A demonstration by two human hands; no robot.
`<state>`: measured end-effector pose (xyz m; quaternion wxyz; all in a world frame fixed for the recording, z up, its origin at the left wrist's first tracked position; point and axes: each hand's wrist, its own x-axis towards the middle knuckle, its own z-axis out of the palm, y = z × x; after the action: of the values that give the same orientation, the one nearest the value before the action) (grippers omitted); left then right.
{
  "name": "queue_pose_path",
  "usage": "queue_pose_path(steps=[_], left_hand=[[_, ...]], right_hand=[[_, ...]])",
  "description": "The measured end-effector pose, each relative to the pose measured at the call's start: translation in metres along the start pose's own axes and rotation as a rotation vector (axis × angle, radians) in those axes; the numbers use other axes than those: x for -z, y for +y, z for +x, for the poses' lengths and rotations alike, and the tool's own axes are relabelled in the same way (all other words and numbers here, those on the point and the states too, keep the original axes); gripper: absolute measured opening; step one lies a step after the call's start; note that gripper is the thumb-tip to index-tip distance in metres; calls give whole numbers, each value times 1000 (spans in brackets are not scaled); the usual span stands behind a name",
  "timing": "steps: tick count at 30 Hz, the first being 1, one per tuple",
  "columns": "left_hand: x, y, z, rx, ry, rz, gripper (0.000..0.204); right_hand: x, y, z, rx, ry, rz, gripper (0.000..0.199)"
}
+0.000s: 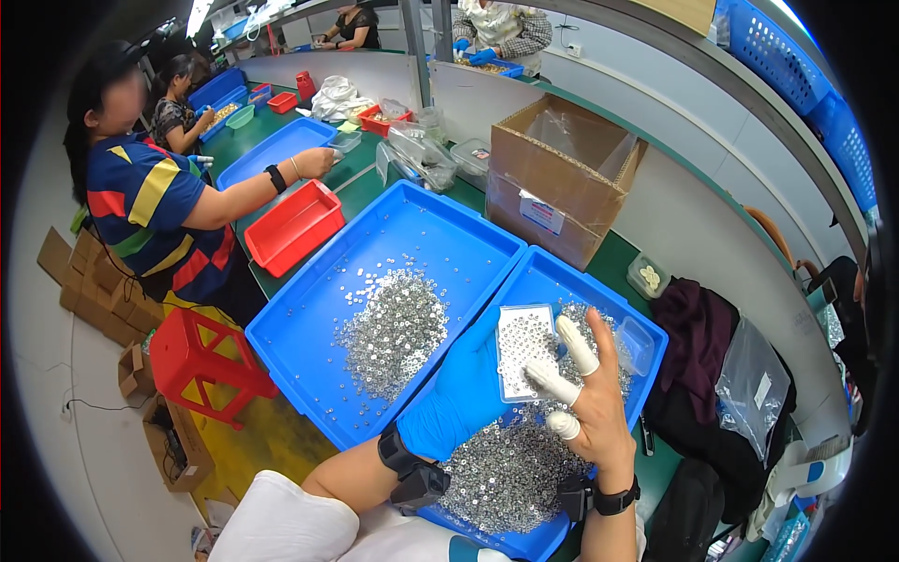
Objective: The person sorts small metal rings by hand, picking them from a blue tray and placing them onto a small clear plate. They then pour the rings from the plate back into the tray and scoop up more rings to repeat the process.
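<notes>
My left hand (456, 393), in a blue glove, grips a small rectangular plate (524, 328) with a white face and clear rim, tilted up towards me. Many tiny silvery parts with holes lie over the plate. Over its right side is my right hand (599, 412), fingers apart, with white finger cots on several of them. One cot-covered fingertip overlaps the plate's face; whether it touches a part cannot be made out. Beneath both hands is a blue tray (552, 272) holding a large heap of similar metal parts (510, 478).
Left of it, another blue tray (281, 328) carries a second heap (393, 323). Beyond stand a red bin (295, 228) and a cardboard box (552, 178). A clear container (637, 345) lies in my tray's right side. A co-worker (159, 187) reaches across from the left, near a red stool (201, 361).
</notes>
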<state>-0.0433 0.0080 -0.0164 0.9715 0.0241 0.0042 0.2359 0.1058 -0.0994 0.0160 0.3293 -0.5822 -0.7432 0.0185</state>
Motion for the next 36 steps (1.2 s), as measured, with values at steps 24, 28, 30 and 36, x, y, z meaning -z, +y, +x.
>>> queue_pose_path(steps=[24,28,30,36], left_hand=[[-16,0,-1,-61,106,134,57],[-14,0,-1,-74,151,158,57],[-12,0,-2,-52,126,135,56],[-13,-1,-1,-37,105,102,55]], right_hand=[[-2,4,-1,-20,35,-36,57],[-2,1,1,12,-63,-105,60],[-2,0,2,-3,-79,-100,61],[-3,3,0,-20,-40,-57,63]])
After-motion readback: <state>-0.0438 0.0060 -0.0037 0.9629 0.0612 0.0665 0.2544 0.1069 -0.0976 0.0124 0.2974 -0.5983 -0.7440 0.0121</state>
